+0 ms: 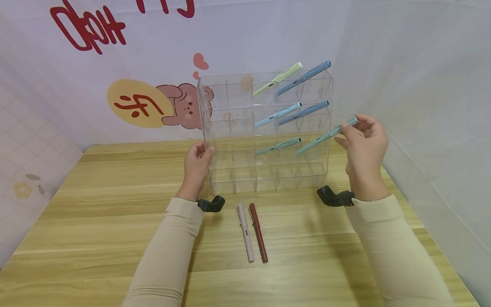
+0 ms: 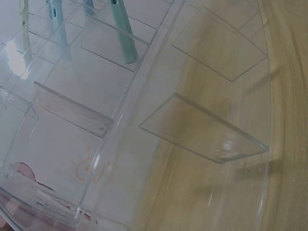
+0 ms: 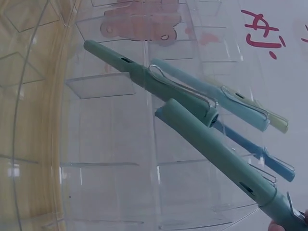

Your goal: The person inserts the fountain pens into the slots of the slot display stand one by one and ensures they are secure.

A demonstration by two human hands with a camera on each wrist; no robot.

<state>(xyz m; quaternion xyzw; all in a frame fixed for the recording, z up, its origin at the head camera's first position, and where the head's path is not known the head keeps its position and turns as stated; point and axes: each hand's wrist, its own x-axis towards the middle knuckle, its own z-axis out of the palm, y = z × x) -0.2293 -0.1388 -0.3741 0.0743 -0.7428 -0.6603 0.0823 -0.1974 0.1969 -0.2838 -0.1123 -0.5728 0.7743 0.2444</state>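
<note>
A clear tiered pen rack [image 1: 245,172] stands upright on the table, and my left hand [image 1: 196,168] grips its left side edge. Between thumb and fingers, my right hand [image 1: 366,147] pinches a teal pen [image 1: 326,136] by its capped end. The pen slants down and left, its lower end at the right part of the second tier from the bottom. Another teal pen [image 3: 154,84] lies in that tier, to its left. Higher up rest a light blue pen [image 1: 278,116], two darker blue pens [image 1: 304,113] and a pale green pen [image 1: 278,79].
A pale lilac pen [image 1: 245,232] and a dark red pen [image 1: 258,232] lie side by side on the wooden table [image 1: 115,204] before the rack. Behind stands a white printed backdrop [image 1: 268,30]; a pale curtain [image 1: 437,106] hangs at the right.
</note>
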